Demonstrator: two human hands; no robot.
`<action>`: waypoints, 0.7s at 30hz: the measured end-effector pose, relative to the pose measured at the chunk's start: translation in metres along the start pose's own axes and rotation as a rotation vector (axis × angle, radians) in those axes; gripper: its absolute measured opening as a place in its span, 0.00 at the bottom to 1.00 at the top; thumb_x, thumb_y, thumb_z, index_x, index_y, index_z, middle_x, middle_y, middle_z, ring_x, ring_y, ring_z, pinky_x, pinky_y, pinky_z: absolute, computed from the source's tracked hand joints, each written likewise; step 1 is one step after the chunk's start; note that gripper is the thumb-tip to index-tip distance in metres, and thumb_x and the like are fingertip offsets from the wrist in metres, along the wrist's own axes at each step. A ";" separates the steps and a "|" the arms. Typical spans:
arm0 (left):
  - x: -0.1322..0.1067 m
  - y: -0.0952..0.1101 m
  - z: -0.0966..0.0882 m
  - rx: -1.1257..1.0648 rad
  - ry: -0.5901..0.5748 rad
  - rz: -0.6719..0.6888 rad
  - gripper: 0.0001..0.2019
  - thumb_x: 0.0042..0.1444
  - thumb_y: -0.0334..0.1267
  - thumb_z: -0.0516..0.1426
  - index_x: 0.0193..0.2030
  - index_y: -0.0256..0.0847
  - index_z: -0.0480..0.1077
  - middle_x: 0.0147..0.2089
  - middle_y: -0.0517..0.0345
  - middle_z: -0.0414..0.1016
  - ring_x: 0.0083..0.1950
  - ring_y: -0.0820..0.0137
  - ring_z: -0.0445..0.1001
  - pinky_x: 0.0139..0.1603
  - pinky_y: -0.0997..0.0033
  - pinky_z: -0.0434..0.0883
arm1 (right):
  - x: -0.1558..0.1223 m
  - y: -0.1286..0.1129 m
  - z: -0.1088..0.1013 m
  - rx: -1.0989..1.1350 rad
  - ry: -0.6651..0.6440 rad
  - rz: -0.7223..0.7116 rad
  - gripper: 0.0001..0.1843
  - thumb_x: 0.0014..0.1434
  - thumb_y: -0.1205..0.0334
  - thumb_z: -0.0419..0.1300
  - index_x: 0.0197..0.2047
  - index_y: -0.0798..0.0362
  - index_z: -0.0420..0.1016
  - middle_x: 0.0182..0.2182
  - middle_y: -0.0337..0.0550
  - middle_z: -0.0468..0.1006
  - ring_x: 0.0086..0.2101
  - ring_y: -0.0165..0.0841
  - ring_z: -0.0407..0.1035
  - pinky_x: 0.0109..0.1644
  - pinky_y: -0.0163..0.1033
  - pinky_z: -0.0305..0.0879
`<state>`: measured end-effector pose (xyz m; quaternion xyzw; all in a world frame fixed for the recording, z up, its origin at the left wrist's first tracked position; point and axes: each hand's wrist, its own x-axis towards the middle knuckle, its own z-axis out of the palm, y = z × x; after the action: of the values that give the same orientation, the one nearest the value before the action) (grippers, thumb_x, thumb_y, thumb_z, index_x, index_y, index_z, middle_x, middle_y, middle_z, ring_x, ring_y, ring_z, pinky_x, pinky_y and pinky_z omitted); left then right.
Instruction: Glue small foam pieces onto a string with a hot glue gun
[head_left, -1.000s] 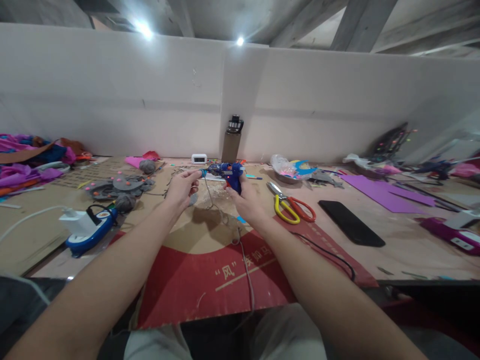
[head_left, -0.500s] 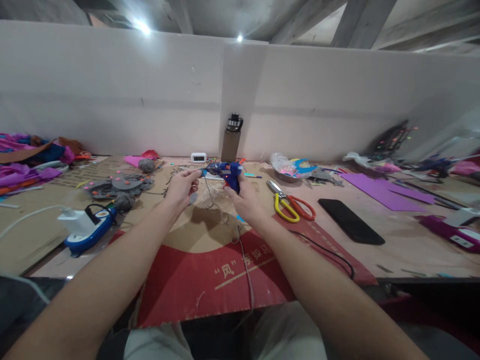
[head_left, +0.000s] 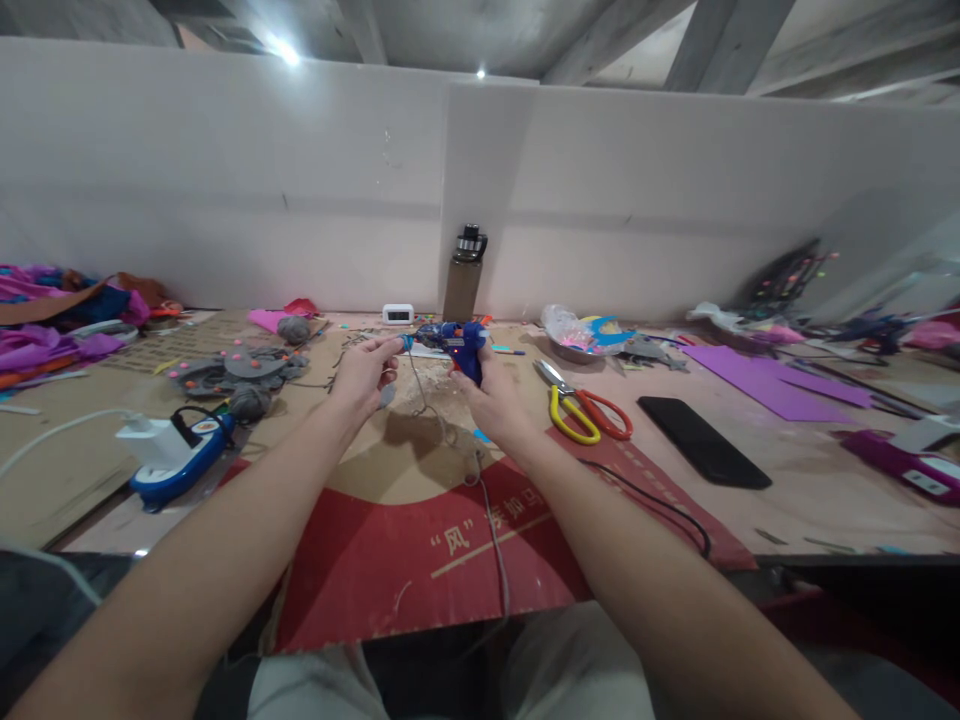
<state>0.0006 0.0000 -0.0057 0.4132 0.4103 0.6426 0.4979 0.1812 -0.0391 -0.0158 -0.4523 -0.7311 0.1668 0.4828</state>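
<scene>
My right hand (head_left: 487,390) is wrapped round the handle of a blue hot glue gun (head_left: 466,345), whose nozzle points left. Facing that nozzle, my left hand (head_left: 367,372) pinches a small blue piece (head_left: 408,342) between thumb and fingertips. Whether the nozzle touches the piece I cannot tell. A grey yarn strand (head_left: 424,395) hangs from near the pinched piece, curls on the cardboard and runs down over its front edge. Under both hands lies a cardboard sheet (head_left: 360,560) with a red printed part.
Scissors (head_left: 574,405) with yellow and red handles and a black phone (head_left: 701,440) lie to the right. A bottle (head_left: 463,280) stands at the wall. On the left are a blue power strip (head_left: 180,475) and grey felt pieces (head_left: 240,372). Purple sheets (head_left: 772,385) lie far right.
</scene>
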 end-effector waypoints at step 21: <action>-0.003 0.003 0.002 0.013 -0.001 0.017 0.11 0.37 0.36 0.64 0.27 0.35 0.68 0.23 0.63 0.65 0.20 0.82 0.59 0.16 0.81 0.52 | -0.001 -0.002 -0.001 0.006 -0.009 0.003 0.19 0.57 0.61 0.52 0.53 0.50 0.62 0.41 0.47 0.75 0.42 0.40 0.69 0.46 0.46 0.63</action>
<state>0.0017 -0.0035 -0.0025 0.4204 0.4108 0.6437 0.4901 0.1811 -0.0417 -0.0145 -0.4511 -0.7322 0.1717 0.4805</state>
